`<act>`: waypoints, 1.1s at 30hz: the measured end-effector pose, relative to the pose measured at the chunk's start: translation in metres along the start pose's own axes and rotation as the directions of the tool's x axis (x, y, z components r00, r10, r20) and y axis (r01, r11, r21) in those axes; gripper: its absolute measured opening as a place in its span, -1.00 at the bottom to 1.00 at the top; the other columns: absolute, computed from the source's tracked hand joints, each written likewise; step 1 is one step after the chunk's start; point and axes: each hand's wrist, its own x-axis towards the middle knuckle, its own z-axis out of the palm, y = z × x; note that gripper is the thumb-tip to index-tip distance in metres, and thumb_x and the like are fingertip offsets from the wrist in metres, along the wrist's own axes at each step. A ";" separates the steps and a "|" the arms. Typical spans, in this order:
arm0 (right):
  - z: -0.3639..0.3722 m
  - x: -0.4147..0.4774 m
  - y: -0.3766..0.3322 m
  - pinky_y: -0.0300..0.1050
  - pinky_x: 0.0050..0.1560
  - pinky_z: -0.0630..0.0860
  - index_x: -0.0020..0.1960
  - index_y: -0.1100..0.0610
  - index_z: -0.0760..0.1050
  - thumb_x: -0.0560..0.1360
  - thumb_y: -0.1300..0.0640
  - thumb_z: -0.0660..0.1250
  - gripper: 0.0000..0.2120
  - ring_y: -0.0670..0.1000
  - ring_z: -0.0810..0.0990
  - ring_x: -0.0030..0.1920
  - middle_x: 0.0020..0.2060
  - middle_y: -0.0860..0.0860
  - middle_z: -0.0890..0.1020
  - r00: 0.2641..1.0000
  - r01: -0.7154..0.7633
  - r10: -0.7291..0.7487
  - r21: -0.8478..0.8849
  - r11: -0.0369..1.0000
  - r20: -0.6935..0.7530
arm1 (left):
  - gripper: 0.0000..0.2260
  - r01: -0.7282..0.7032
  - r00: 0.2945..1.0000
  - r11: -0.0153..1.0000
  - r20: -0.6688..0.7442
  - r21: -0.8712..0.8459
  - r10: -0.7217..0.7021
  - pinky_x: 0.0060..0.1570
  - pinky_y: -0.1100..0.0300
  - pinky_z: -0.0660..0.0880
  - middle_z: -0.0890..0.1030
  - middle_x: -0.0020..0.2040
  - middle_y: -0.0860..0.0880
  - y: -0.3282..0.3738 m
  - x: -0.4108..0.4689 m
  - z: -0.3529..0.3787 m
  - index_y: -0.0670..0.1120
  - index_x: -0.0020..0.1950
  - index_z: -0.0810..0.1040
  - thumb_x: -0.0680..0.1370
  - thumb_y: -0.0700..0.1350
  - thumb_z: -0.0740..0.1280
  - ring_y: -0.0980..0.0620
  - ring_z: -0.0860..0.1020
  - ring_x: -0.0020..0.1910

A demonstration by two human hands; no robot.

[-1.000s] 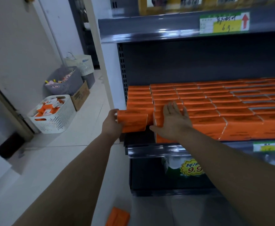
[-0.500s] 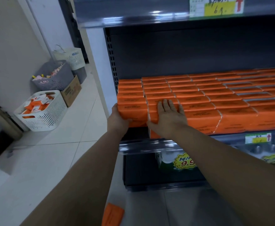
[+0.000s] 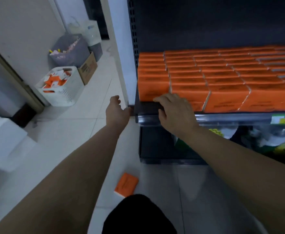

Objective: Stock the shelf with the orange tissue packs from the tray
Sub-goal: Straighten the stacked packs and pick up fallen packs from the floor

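Observation:
Rows of orange tissue packs (image 3: 209, 76) fill the dark shelf (image 3: 148, 107) from its left end to the right. My left hand (image 3: 116, 112) hovers empty just left of the shelf's front corner, fingers relaxed. My right hand (image 3: 173, 112) rests over the shelf's front edge below the leftmost packs and holds nothing. One orange tissue pack (image 3: 126, 184) lies on the floor between my arms.
A white slotted basket (image 3: 62, 88) of orange and white packs stands on the floor at left, with a grey basket (image 3: 69, 51) and a cardboard box (image 3: 88, 68) behind it. The lower shelf (image 3: 239, 144) holds bagged goods. My dark-clad knee (image 3: 138, 215) fills the bottom.
My left hand let go of the pack it pushed into the left column and drew back. My right hand slid off the packs to the shelf edge. The view tilted down.

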 end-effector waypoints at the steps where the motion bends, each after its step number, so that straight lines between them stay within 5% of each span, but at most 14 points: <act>1: 0.008 -0.010 -0.006 0.00 0.02 0.41 0.19 0.07 0.54 0.43 0.21 0.29 -0.66 0.08 0.54 0.06 0.06 0.00 0.58 0.999 0.054 -0.054 0.006 0.999 -0.008 | -0.46 0.016 1.000 0.999 -0.012 0.030 -0.015 0.17 0.17 0.41 0.46 0.36 -0.10 -0.016 -0.007 -0.005 -0.15 0.44 0.30 0.51 -0.16 0.40 -0.06 0.47 0.28; 7: 0.070 -0.066 -0.023 0.03 -0.11 0.46 0.08 0.09 0.58 0.45 0.18 0.24 -0.74 0.12 0.57 -0.07 -0.04 0.03 0.63 0.948 0.121 -0.164 0.167 0.978 0.273 | -0.52 0.215 0.975 0.966 0.029 0.144 -0.221 0.22 0.08 0.44 0.52 0.28 -0.13 -0.115 -0.040 -0.009 -0.18 0.37 0.41 0.49 -0.11 0.42 -0.08 0.50 0.22; 14: 0.146 -0.104 -0.029 -0.02 0.16 0.32 0.32 0.00 0.40 0.58 0.12 0.14 -0.68 0.04 0.42 0.22 0.24 -0.03 0.49 0.723 0.028 -0.136 0.168 0.985 0.678 | -0.51 0.407 0.883 0.850 0.093 0.335 -0.460 0.20 0.09 0.43 0.51 0.30 -0.13 -0.210 -0.054 0.013 -0.17 0.37 0.42 0.48 -0.06 0.42 -0.11 0.49 0.25; 22: 0.207 -0.133 -0.020 -0.04 0.25 0.34 0.37 0.02 0.35 0.58 0.13 0.12 -0.64 0.07 0.40 0.29 0.32 0.02 0.45 0.577 -0.076 -0.036 0.097 0.992 0.816 | -0.49 0.494 0.729 0.709 0.205 0.502 -0.653 0.15 0.12 0.42 0.50 0.29 -0.15 -0.286 -0.062 0.069 -0.15 0.37 0.40 0.47 -0.04 0.42 -0.12 0.47 0.28; 33: 0.255 -0.162 -0.013 -0.05 0.27 0.33 0.38 0.02 0.33 0.58 0.15 0.12 -0.63 0.06 0.38 0.32 0.34 0.01 0.42 0.475 -0.161 -0.034 0.125 0.979 0.879 | -0.45 0.479 0.669 0.554 0.125 0.681 -0.732 0.15 -0.01 0.41 0.46 0.25 -0.16 -0.348 -0.083 0.106 -0.12 0.30 0.33 0.42 0.00 0.48 -0.20 0.39 0.28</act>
